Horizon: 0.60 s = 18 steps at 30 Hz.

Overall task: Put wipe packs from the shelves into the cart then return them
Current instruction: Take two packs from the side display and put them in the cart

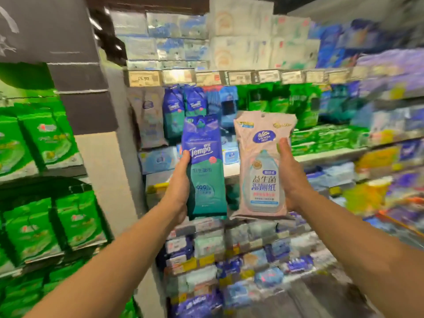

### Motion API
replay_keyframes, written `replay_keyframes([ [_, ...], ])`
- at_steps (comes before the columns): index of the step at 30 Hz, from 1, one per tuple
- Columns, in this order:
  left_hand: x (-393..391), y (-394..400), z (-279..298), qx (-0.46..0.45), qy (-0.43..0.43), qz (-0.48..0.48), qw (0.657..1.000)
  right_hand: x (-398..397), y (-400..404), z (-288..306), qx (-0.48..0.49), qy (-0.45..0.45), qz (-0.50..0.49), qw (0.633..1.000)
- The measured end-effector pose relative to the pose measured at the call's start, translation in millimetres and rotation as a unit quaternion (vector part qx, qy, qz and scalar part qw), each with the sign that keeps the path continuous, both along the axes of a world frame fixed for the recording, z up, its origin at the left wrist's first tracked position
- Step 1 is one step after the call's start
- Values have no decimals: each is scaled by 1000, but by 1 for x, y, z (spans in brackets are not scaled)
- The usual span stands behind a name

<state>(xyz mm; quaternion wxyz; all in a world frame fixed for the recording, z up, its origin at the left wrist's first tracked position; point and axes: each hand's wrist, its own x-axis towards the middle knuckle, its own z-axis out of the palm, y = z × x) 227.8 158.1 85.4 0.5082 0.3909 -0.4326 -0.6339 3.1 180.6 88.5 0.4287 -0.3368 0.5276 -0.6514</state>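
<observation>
Two wipe packs are held upright, side by side, before the shelves (229, 77). The left hand (177, 189) has its fingers curled round the blue-green pack (205, 166); the right hand (292, 175) grips the pink pack (261, 166), thumb across its front.

Shop aisle lined with stocked shelving

Rows of shelves (321, 157) are being filled edge to edge with blurred packets in blue, green and white. Price tags (238, 77) are being displayed along the upper shelf edge. A grey pillar (82, 72) is being seen at the left, beside a rack of green packs (46, 138). The upper stock is being lit brightly from above.
</observation>
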Motion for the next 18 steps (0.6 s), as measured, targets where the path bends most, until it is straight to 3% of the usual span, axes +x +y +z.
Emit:
replay_keyframes([
  [4, -106, -14, -3, 22, 0, -112, 994, -105, 26, -11, 5, -9, -99, 995],
  [11, -312, -28, -38, 60, -12, -219, 974, -294, 78, -35, 61, 3, -273, 960],
  [18, -521, -19, -65, 92, -12, -298, 950, -480, 135, -54, 113, 60, -347, 929],
])
